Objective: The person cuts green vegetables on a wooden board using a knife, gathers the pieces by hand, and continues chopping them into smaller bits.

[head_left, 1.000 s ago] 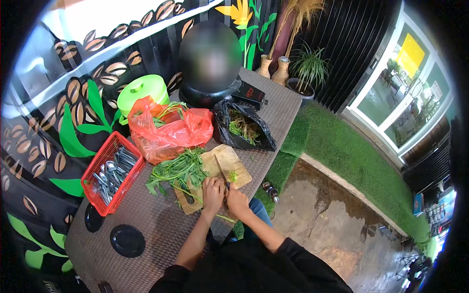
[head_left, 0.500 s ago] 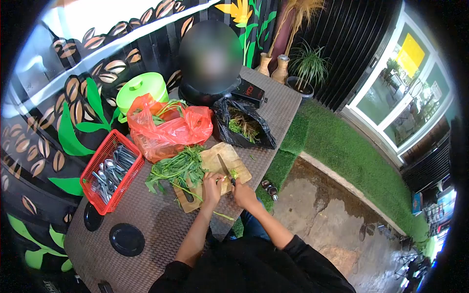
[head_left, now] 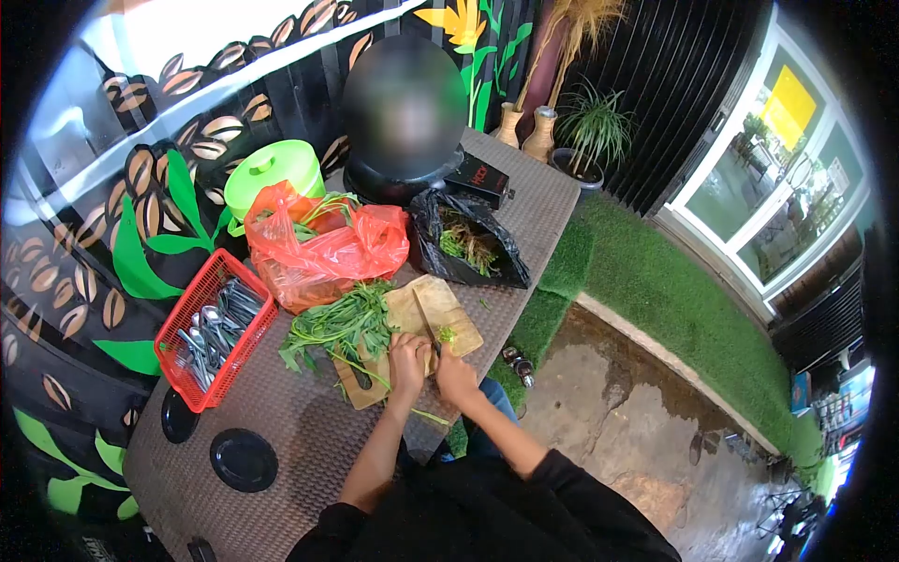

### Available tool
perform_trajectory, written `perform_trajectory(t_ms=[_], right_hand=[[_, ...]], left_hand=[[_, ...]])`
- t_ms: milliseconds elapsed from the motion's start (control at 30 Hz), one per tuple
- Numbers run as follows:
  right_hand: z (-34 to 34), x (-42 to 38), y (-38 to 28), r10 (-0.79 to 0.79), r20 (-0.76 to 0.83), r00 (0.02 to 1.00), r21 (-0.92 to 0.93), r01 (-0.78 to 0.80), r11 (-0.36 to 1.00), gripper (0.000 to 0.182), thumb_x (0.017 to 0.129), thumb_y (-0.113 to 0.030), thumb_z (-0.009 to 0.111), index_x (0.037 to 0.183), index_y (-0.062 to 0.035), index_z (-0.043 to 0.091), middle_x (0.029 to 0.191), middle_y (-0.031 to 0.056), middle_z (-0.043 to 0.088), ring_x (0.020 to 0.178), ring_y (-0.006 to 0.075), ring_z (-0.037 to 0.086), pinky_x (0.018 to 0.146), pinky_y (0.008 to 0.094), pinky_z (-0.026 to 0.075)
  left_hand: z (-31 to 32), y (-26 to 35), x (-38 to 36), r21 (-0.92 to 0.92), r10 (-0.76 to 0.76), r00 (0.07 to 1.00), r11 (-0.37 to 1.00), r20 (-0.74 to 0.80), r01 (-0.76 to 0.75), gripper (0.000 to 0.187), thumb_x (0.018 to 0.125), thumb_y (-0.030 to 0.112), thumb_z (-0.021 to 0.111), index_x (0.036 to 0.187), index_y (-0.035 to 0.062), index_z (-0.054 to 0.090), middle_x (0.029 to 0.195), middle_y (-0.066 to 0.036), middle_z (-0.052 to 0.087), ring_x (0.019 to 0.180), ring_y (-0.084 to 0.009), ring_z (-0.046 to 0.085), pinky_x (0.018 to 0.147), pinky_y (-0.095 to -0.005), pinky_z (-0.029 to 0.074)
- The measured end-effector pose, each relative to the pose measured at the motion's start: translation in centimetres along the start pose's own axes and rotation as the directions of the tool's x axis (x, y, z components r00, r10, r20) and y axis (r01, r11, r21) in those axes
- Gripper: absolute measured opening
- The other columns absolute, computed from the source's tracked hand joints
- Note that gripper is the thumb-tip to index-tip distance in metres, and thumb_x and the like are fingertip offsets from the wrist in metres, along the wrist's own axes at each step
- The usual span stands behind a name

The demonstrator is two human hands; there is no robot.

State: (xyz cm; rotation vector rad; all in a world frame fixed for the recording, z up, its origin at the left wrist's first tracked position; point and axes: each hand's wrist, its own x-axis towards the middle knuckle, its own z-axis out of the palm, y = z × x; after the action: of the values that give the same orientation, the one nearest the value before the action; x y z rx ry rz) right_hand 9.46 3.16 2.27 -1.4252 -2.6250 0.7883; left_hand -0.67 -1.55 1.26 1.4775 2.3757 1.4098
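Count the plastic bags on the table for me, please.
2. The red bag lies between the red basket and the black bag, which sits beyond the cutting board. Another could be hidden underneath.

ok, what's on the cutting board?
Some leafy greens and green bits; the right hand holds the knife over it. The board beneath the greens is covered; whatever's under the left hand is hidden.
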Motion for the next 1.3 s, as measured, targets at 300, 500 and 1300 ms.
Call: perform_trajectory(t_ms=[300, 500, 1300], right_hand=[[0.1, -0.4, -0.2, 0.004, 0.007, 1.0, 0.015, -0.004, 1.0, 0.03, 0.091, -0.025, 0.041, 0.107, -0.0005, 0.039, 0.08, 0.0268, 0.062, 0.077, 0.0432, 0.062, 0.066, 0.0511, 0.049], [-0.8, -1.3, 0.8, -0.026, 0.003, 1.0, -0.009, 0.026, 1.0, 0.031, 0.091, -0.029, 0.043, 0.104, -0.0007, 0.041, 0.077, 0.0264, 0.061, 0.074, 0.0423, 0.062, 0.063, 0.0512, 0.049], [-0.2, -0.3, -0.3, -0.029, 0.05, 0.998, 0.046, 0.027, 0.999, 0.028, 0.09, -0.019, 0.039, 0.109, 0.0009, 0.038, 0.082, 0.0255, 0.063, 0.077, 0.042, 0.062, 0.067, 0.0503, 0.05]], left_hand=[[0.1, -0.4, -0.4, 0.007, 0.061, 0.998, 0.998, -0.027, -0.061, 0.009, 0.075, 0.005, 0.06, 0.08, 0.0004, 0.066, 0.083, -0.013, 0.059, 0.087, -0.0296, 0.05, 0.079, -0.0381, 0.04], [-0.2, -0.8, -0.6, -0.013, 0.024, 1.0, 1.0, -0.001, -0.024, 0.012, 0.073, 0.004, 0.061, 0.084, 0.0006, 0.066, 0.084, -0.012, 0.06, 0.087, -0.0293, 0.051, 0.08, -0.0384, 0.041], [-0.1, -1.1, -0.1, -0.065, -0.004, 1.0, 0.998, 0.012, 0.005, 0.005, 0.072, 0.003, 0.062, 0.075, 0.001, 0.065, 0.078, -0.012, 0.058, 0.084, -0.0296, 0.05, 0.076, -0.038, 0.041]])
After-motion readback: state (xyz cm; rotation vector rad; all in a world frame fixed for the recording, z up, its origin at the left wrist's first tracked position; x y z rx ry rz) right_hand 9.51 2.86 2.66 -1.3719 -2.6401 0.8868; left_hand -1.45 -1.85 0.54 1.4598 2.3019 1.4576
